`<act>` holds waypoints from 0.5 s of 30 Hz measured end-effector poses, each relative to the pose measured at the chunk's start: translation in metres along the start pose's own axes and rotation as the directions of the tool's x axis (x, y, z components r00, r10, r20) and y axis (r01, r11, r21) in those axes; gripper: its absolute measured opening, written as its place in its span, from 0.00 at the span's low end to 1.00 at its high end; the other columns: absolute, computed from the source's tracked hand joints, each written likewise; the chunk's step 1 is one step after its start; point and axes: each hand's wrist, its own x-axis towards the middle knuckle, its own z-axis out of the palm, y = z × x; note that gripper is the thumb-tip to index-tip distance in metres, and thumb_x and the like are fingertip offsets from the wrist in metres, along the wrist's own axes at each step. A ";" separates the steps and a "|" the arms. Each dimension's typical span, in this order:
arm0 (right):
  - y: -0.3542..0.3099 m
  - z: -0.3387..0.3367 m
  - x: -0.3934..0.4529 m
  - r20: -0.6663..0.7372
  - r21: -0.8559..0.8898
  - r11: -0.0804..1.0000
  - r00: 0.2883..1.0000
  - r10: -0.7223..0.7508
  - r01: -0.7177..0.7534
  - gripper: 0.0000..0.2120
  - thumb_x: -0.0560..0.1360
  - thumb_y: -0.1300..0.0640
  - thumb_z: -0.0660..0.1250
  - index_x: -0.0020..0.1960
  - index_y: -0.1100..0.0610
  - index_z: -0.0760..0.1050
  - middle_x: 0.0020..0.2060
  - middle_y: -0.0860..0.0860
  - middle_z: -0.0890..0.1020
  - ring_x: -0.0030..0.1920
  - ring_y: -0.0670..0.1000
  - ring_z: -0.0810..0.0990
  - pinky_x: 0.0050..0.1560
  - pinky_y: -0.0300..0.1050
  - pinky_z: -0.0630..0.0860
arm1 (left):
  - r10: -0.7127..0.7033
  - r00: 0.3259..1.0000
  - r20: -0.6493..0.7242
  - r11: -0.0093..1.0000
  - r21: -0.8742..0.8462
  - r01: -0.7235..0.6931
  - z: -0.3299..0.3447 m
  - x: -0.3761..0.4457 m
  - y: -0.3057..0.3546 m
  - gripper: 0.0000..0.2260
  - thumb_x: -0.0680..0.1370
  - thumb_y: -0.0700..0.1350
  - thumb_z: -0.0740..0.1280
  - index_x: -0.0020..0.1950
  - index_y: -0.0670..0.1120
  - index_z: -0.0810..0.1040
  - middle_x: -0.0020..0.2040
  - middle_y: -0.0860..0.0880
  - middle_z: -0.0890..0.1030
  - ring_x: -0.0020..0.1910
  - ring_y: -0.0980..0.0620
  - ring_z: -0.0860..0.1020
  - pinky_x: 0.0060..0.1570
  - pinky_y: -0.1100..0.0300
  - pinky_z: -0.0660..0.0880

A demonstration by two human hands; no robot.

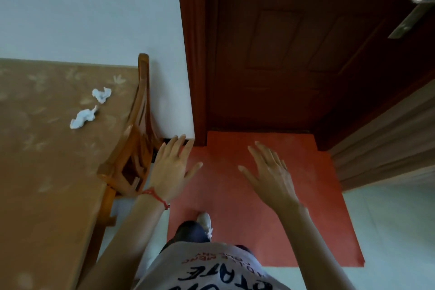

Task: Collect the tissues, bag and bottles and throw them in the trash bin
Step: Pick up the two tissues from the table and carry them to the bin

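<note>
Two crumpled white tissues lie on the brown patterned tablecloth at the left: one tissue (pixel 102 94) farther back, the other tissue (pixel 82 117) nearer me. My left hand (pixel 170 167), with a red string at the wrist, is held out flat with fingers spread, empty, to the right of the table and beside a chair. My right hand (pixel 270 172) is also spread open and empty, above the red floor mat. No bag, bottle or trash bin shows in view.
A table (pixel 42 172) under a brown cloth fills the left side. A wooden chair (pixel 134 139) stands tucked at its right end against the white wall. A dark red door (pixel 282 54) is straight ahead, with a red mat (pixel 306 195) on pale floor tiles.
</note>
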 end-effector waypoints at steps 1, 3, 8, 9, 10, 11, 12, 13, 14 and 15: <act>-0.002 -0.002 0.016 -0.001 0.005 1.000 1.000 -0.004 0.004 0.28 0.76 0.41 0.58 0.72 0.53 0.62 0.73 0.51 0.62 0.73 0.52 0.59 0.68 0.54 0.60 | 0.002 1.000 -0.001 1.000 0.006 -0.002 -0.004 0.013 -0.004 0.38 0.74 0.65 0.39 0.68 0.40 0.68 0.67 0.37 0.72 0.68 0.38 0.68 0.66 0.42 0.64; -0.005 -0.005 0.045 0.004 0.008 1.000 1.000 -0.012 0.012 0.28 0.76 0.42 0.58 0.72 0.53 0.61 0.73 0.51 0.61 0.73 0.52 0.58 0.69 0.53 0.59 | -0.003 1.000 0.008 1.000 0.007 0.003 -0.011 0.038 -0.012 0.35 0.75 0.64 0.42 0.68 0.40 0.68 0.67 0.38 0.72 0.68 0.38 0.68 0.66 0.41 0.65; -0.010 -0.011 0.107 0.038 0.022 0.999 0.998 -0.043 0.042 0.28 0.76 0.41 0.57 0.72 0.53 0.60 0.74 0.50 0.60 0.74 0.50 0.56 0.70 0.50 0.57 | -0.048 0.999 -0.002 0.999 -0.005 0.048 -0.024 0.085 -0.027 0.34 0.76 0.63 0.43 0.67 0.40 0.69 0.65 0.37 0.73 0.67 0.38 0.69 0.64 0.41 0.67; -0.012 -0.013 0.120 0.044 0.023 0.998 0.997 -0.061 0.061 0.28 0.76 0.41 0.57 0.72 0.53 0.60 0.74 0.50 0.59 0.74 0.50 0.56 0.70 0.50 0.57 | -0.057 0.998 0.002 0.998 -0.007 0.057 -0.025 0.093 -0.030 0.35 0.75 0.64 0.42 0.67 0.40 0.68 0.66 0.37 0.73 0.67 0.38 0.68 0.65 0.42 0.66; -0.013 -0.015 0.134 0.048 0.018 0.996 0.995 -0.083 0.082 0.28 0.76 0.41 0.57 0.72 0.53 0.60 0.74 0.50 0.60 0.74 0.50 0.56 0.70 0.49 0.57 | -0.069 0.998 0.003 0.998 -0.012 0.070 -0.026 0.102 -0.033 0.36 0.75 0.64 0.41 0.68 0.41 0.67 0.67 0.38 0.72 0.68 0.38 0.67 0.66 0.42 0.65; -0.013 -0.016 0.148 0.047 0.012 0.994 0.993 -0.106 0.106 0.28 0.76 0.41 0.57 0.72 0.53 0.60 0.74 0.50 0.60 0.74 0.50 0.56 0.70 0.48 0.57 | -0.085 0.996 -0.002 0.996 -0.021 0.085 -0.027 0.110 -0.036 0.37 0.74 0.65 0.40 0.69 0.41 0.66 0.68 0.38 0.71 0.69 0.39 0.66 0.67 0.43 0.63; -0.013 -0.018 0.162 0.045 0.007 0.991 0.990 -0.131 0.131 0.28 0.76 0.42 0.57 0.72 0.53 0.60 0.74 0.50 0.60 0.73 0.50 0.56 0.70 0.47 0.56 | -0.102 0.995 -0.016 0.994 -0.030 0.101 -0.027 0.119 -0.039 0.38 0.74 0.66 0.38 0.69 0.42 0.66 0.69 0.39 0.70 0.70 0.39 0.65 0.68 0.43 0.62; -0.013 -0.020 0.176 0.045 0.005 0.988 0.987 -0.157 0.157 0.28 0.76 0.42 0.57 0.72 0.53 0.60 0.74 0.51 0.60 0.73 0.50 0.57 0.70 0.46 0.56 | -0.121 0.992 -0.031 0.992 -0.038 0.120 -0.027 0.127 -0.042 0.38 0.73 0.66 0.37 0.70 0.42 0.65 0.69 0.39 0.69 0.70 0.40 0.64 0.69 0.44 0.60; -0.014 -0.022 0.191 0.052 0.005 0.984 0.982 -0.180 0.180 0.28 0.76 0.42 0.57 0.72 0.53 0.60 0.74 0.51 0.60 0.73 0.50 0.57 0.70 0.46 0.55 | -0.143 0.989 -0.041 0.989 -0.045 0.141 -0.027 0.136 -0.044 0.39 0.73 0.67 0.38 0.70 0.43 0.64 0.70 0.39 0.68 0.71 0.40 0.63 0.69 0.44 0.59; -0.014 -0.023 0.205 0.061 0.005 0.979 0.978 -0.202 0.202 0.28 0.77 0.42 0.57 0.72 0.53 0.60 0.74 0.51 0.60 0.73 0.50 0.56 0.70 0.45 0.54 | -0.167 0.985 -0.051 0.985 -0.052 0.164 -0.027 0.144 -0.046 0.38 0.73 0.67 0.40 0.71 0.43 0.63 0.71 0.39 0.67 0.72 0.41 0.62 0.70 0.44 0.58</act>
